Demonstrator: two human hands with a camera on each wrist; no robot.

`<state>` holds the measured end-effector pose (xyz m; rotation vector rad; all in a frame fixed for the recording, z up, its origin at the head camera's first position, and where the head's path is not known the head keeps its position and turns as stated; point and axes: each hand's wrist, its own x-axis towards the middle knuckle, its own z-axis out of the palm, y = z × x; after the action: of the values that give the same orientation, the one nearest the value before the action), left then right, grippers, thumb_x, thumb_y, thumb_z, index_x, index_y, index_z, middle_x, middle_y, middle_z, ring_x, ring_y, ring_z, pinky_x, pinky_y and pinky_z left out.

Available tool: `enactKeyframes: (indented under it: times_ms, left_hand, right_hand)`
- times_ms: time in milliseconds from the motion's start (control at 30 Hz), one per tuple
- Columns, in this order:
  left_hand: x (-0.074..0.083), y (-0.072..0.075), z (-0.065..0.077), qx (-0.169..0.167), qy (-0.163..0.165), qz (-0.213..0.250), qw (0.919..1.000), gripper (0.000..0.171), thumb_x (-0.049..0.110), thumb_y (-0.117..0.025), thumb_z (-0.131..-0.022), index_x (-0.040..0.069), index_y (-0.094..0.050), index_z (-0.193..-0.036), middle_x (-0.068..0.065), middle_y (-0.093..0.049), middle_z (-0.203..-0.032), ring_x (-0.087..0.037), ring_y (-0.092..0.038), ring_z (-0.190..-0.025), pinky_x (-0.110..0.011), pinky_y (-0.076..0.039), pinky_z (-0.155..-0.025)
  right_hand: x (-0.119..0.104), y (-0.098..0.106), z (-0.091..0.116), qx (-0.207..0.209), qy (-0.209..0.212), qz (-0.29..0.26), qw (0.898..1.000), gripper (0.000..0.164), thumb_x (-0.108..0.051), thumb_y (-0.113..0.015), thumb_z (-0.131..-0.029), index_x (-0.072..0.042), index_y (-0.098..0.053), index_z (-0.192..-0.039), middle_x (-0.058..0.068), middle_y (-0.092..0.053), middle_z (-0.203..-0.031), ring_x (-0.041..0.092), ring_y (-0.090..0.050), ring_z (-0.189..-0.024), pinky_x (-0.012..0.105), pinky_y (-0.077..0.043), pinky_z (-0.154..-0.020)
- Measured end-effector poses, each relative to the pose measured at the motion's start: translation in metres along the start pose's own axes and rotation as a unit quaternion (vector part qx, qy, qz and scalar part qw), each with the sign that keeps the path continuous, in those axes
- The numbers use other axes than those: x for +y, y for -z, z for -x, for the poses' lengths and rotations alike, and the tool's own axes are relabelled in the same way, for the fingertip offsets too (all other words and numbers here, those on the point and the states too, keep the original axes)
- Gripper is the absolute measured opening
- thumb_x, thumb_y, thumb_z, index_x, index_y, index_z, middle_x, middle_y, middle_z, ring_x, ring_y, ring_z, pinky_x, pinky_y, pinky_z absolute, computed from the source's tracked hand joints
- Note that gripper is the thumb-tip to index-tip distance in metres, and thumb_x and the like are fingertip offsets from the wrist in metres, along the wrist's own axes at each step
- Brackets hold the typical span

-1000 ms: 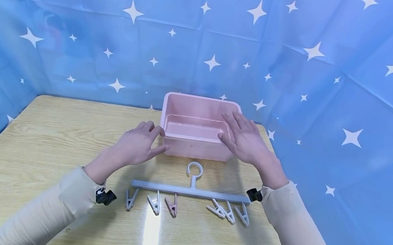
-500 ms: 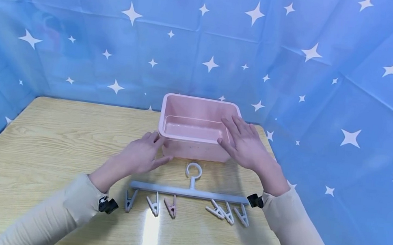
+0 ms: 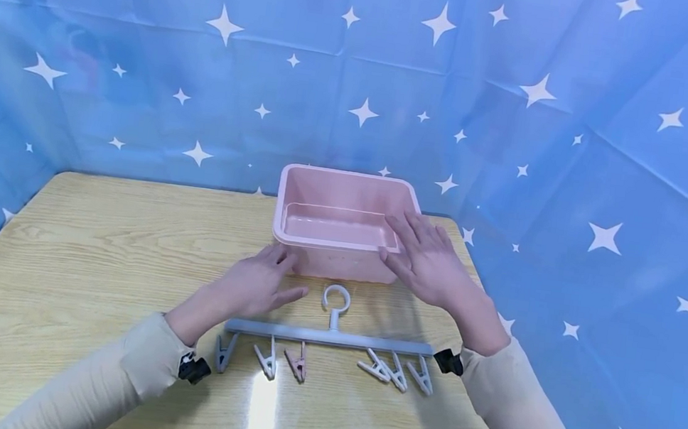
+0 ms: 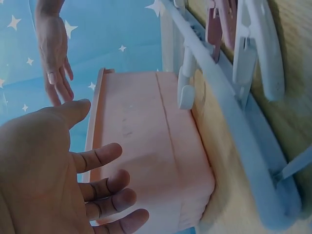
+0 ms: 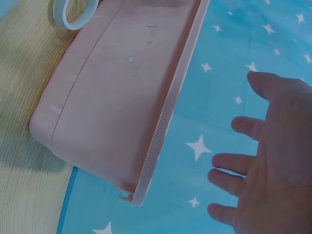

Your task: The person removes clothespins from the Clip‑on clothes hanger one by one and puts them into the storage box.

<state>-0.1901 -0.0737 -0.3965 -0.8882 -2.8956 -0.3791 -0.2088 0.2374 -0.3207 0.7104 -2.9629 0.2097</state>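
Observation:
A pink plastic bin (image 3: 338, 260) stands near the far edge of the table, its inside showing bare in the head view. My left hand (image 3: 255, 282) is at the bin's near left corner, fingers spread and relaxed, holding nothing. Over the bin's right rim hovers my right hand (image 3: 431, 264), fingers straight, and the right wrist view shows its palm (image 5: 282, 161) apart from the bin. Between my forearms lies a pale blue clip hanger (image 3: 329, 338) with its round hook (image 3: 336, 299) toward the bin. Several clips hang from its bar, one of them a pink clip (image 3: 296, 362).
The wood-grain table (image 3: 122, 237) stretches out to the left and front. Behind it and along the right hangs a blue cloth (image 3: 311, 60) with white stars. A bright light reflection (image 3: 262, 412) shows on the near tabletop.
My left hand has moved down and right, from the bin's left rim to below its near left corner. The right hand has sunk slightly; bin and hanger stay put.

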Motion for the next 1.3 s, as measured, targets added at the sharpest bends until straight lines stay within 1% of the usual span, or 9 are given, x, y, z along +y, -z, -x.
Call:
enactKeyframes:
  times_ms: [133,233,400,600,733,833,967,1133,1300]
  left_hand:
    - [0.005,-0.008,0.0,-0.009,-0.009,0.009,0.9999,0.05,0.055,-0.056,-0.097,0.01,-0.058,-0.119,-0.012,-0.059,-0.118,-0.029,-0.063,-0.104,-0.043,-0.058,-0.076]
    - [0.008,-0.018,-0.001,-0.019,-0.015,0.012,0.9996,0.047,0.055,-0.056,-0.097,0.013,-0.059,-0.118,-0.008,-0.059,-0.115,-0.025,-0.063,-0.096,-0.039,-0.057,-0.072]
    - [0.014,-0.032,-0.002,-0.033,-0.024,0.017,0.999,0.042,0.056,-0.056,-0.097,0.018,-0.061,-0.114,-0.008,-0.059,-0.122,-0.02,-0.062,-0.093,-0.034,-0.055,-0.068]
    - [0.023,-0.043,-0.003,-0.071,-0.035,0.018,0.9967,0.043,0.057,-0.054,-0.098,0.018,-0.062,-0.115,-0.003,-0.061,-0.112,-0.018,-0.061,-0.097,-0.034,-0.054,-0.076]
    - [0.029,-0.048,-0.003,-0.085,-0.048,0.018,0.995,0.044,0.057,-0.053,-0.098,0.018,-0.063,-0.117,-0.001,-0.062,-0.109,-0.018,-0.062,-0.098,-0.035,-0.055,-0.08]
    - [0.031,-0.053,-0.004,-0.086,-0.067,0.016,0.9939,0.042,0.056,-0.054,-0.098,0.019,-0.062,-0.116,0.001,-0.061,-0.103,-0.014,-0.06,-0.09,-0.032,-0.053,-0.075]
    - [0.035,-0.061,-0.007,-0.089,-0.084,0.01,0.9924,0.04,0.056,-0.055,-0.097,0.02,-0.062,-0.111,0.005,-0.057,-0.093,-0.009,-0.053,-0.078,-0.027,-0.047,-0.065]
    - [0.04,-0.072,-0.01,-0.101,-0.088,-0.007,0.991,0.037,0.058,-0.057,-0.095,0.024,-0.063,-0.107,0.007,-0.056,-0.092,-0.009,-0.054,-0.079,-0.027,-0.046,-0.062]
    - [0.041,-0.08,-0.012,-0.114,-0.083,-0.012,0.9899,0.033,0.055,-0.064,-0.093,0.024,-0.062,-0.104,0.008,-0.057,-0.091,-0.007,-0.054,-0.076,-0.026,-0.045,-0.058]
  right_hand:
    - [0.0,-0.001,0.004,-0.002,0.006,0.0,1.0,0.066,-0.05,-0.042,-0.105,-0.02,-0.022,-0.16,0.018,-0.02,-0.166,0.038,-0.019,-0.154,0.065,-0.013,-0.12]
    - [0.001,-0.002,0.006,0.004,0.011,0.001,1.0,0.065,-0.05,-0.042,-0.105,-0.021,-0.023,-0.16,0.019,-0.022,-0.165,0.039,-0.02,-0.153,0.065,-0.015,-0.12]
    - [0.001,-0.002,0.009,0.012,0.014,0.002,1.0,0.065,-0.05,-0.043,-0.104,-0.023,-0.023,-0.16,0.019,-0.025,-0.164,0.039,-0.022,-0.153,0.065,-0.016,-0.12]
    - [0.001,-0.002,0.013,-0.001,0.009,0.005,1.0,0.067,-0.052,-0.042,-0.104,-0.025,-0.019,-0.161,0.018,-0.023,-0.164,0.037,-0.02,-0.154,0.065,-0.014,-0.12]
    - [0.0,-0.002,0.015,-0.006,0.008,0.005,1.0,0.068,-0.052,-0.043,-0.104,-0.027,-0.017,-0.161,0.017,-0.022,-0.165,0.035,-0.018,-0.155,0.064,-0.013,-0.121]
    - [0.0,-0.001,0.017,-0.006,0.009,0.006,1.0,0.068,-0.052,-0.043,-0.104,-0.027,-0.016,-0.161,0.017,-0.022,-0.165,0.035,-0.018,-0.155,0.064,-0.013,-0.121]
    - [-0.001,-0.001,0.019,-0.008,0.009,0.005,1.0,0.068,-0.052,-0.043,-0.104,-0.027,-0.016,-0.161,0.017,-0.022,-0.165,0.035,-0.019,-0.155,0.063,-0.012,-0.122]
    - [-0.002,-0.002,0.021,-0.004,0.011,0.004,1.0,0.067,-0.051,-0.043,-0.104,-0.026,-0.018,-0.161,0.017,-0.023,-0.165,0.035,-0.02,-0.154,0.063,-0.013,-0.122]
    - [-0.002,-0.004,0.023,0.002,0.013,0.007,1.0,0.067,-0.049,-0.045,-0.104,-0.025,-0.019,-0.161,0.018,-0.024,-0.164,0.035,-0.021,-0.154,0.064,-0.014,-0.121]
